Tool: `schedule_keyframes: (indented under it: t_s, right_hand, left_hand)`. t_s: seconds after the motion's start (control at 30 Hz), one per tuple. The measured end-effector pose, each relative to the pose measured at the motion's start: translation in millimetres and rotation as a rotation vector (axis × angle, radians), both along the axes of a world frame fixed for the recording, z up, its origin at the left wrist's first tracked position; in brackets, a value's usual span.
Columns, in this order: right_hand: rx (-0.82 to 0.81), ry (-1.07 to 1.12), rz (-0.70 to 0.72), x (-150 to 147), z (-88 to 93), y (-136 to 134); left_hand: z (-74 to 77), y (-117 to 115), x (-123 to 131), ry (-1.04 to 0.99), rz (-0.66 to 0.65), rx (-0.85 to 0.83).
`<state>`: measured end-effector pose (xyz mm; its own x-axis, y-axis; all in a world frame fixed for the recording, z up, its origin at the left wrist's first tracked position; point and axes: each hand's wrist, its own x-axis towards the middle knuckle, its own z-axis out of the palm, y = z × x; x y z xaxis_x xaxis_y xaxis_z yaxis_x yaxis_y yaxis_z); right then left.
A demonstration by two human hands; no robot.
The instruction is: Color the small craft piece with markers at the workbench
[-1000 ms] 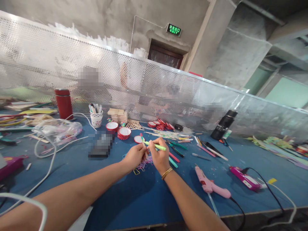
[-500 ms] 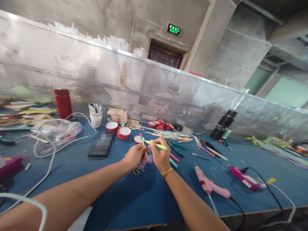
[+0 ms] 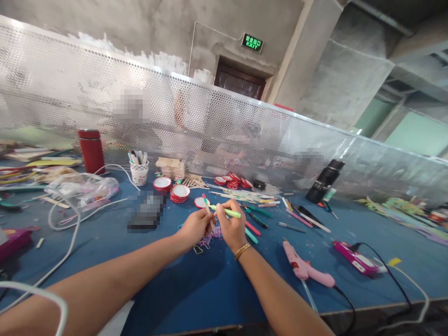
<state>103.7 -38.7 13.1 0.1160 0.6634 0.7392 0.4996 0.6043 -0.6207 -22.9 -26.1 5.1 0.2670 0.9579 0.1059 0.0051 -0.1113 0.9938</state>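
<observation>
My left hand [image 3: 196, 228] pinches a flat wooden craft stick [image 3: 206, 205], held slanting upward, with red and green colour at its top end. My right hand [image 3: 231, 225] is closed around a yellow-green marker pen [image 3: 229, 212], writing-fashion, its tip at the stick. Beneath both hands lies a heap of small pink, purple and blue bent clips [image 3: 210, 239], partly covered by my fingers. One yellow clip [image 3: 198, 250] sits at the heap's near edge. Just beyond the stick is a round red-rimmed white piece [image 3: 200, 202]. Red and teal markers [image 3: 252, 235] rest right of my right hand.
A pink glue gun [image 3: 304, 268] and a purple power strip [image 3: 355, 259] with cords lie to the right. Left are a phone [image 3: 146, 212], a cup of pens [image 3: 139, 172], a red flask [image 3: 91, 151] and white cables. A perforated metal screen [image 3: 157, 107] runs behind the blue table.
My right hand and the marker have shifted very slightly left along the stick. The left hand keeps its hold in the same place.
</observation>
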Motion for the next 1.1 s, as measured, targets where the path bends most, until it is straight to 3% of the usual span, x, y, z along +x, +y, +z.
schedule_keyframes:
  t_s: [1.1]
  right_hand:
    - [0.005, 0.008, -0.019, 0.3, -0.3, 0.3]
  left_hand:
    - [2.8, -2.2, -0.8, 0.002, 0.0, -0.018]
